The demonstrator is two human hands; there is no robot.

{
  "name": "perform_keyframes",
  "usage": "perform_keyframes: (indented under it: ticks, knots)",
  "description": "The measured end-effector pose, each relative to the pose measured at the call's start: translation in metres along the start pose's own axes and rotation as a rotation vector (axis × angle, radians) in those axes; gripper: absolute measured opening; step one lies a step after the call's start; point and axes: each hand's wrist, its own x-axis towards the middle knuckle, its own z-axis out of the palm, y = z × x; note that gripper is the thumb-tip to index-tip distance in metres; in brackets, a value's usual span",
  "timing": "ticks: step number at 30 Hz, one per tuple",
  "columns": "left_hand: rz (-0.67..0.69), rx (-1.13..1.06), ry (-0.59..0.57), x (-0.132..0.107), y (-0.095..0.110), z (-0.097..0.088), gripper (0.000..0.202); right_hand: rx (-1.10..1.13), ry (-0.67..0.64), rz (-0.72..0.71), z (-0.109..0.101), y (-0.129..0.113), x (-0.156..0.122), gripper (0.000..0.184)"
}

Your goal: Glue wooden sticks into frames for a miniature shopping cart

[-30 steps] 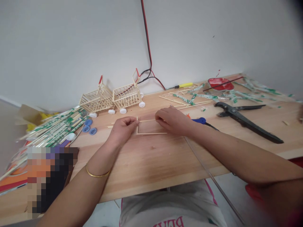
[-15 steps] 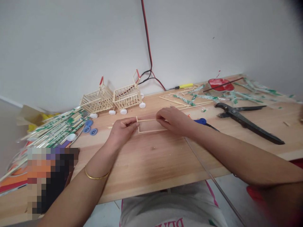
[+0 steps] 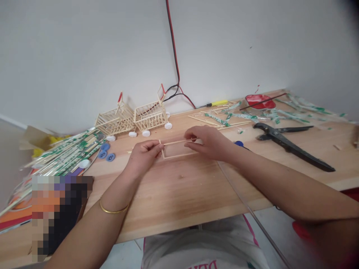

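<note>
Small pale wooden sticks form a narrow frame (image 3: 179,154) in front of me, held just above or on the table; I cannot tell which. My left hand (image 3: 147,155) pinches its left end, where a short crosspiece stands, between thumb and fingertips. At the right end, my right hand (image 3: 203,142) curls round the long sticks, with a small gap showing between thumb and index finger. Its palm side hides that end of the frame. Behind stand two miniature stick carts, a left cart (image 3: 114,121) and a right cart (image 3: 150,116), with white wheels and red handles.
Wrapped chopsticks (image 3: 67,151) pile up at left beside blue caps (image 3: 110,157). Black pliers (image 3: 291,144) lie at right. Behind are a yellow-handled screwdriver (image 3: 218,103), loose sticks, torn wrappers and a red dish (image 3: 259,101). A blue tool (image 3: 239,143) shows partly behind my right arm.
The fingers of my right hand have loosened slightly, showing the stick between thumb and index finger. My left hand keeps its pinch. The view has shifted slightly.
</note>
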Motion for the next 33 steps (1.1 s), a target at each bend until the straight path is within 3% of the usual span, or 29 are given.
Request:
perform_keyframes:
  ticks: [3, 6, 9, 14, 20, 26, 33]
  knots:
    - [-0.037, -0.235, 0.018, 0.001, 0.001, -0.001, 0.020, 0.178, 0.089, 0.092, -0.010, 0.001, -0.001, 0.029]
    - [-0.109, -0.523, -0.033, 0.001, 0.005, -0.003, 0.019, 0.366, 0.213, 0.224, -0.018, 0.002, 0.000, 0.029]
    - [-0.177, -0.736, -0.072, 0.000, 0.009, -0.005, 0.016, 0.419, 0.321, 0.298, -0.019, 0.003, 0.002, 0.026]
    - [-0.268, -0.958, -0.160, -0.002, 0.011, -0.002, 0.011, 0.374, 0.278, 0.260, -0.009, 0.002, 0.002, 0.021]
    - [-0.266, -1.021, -0.269, -0.008, 0.015, 0.008, 0.013, 0.400, 0.153, 0.145, 0.003, -0.018, 0.005, 0.017]
    - [-0.253, -0.954, -0.292, -0.014, 0.014, 0.011, 0.021, 0.519, 0.079, 0.086, 0.006, -0.042, 0.014, 0.017]
    - [-0.188, -0.897, -0.290, -0.016, 0.015, 0.012, 0.020, 0.491, 0.121, 0.117, 0.016, -0.046, 0.018, 0.014]
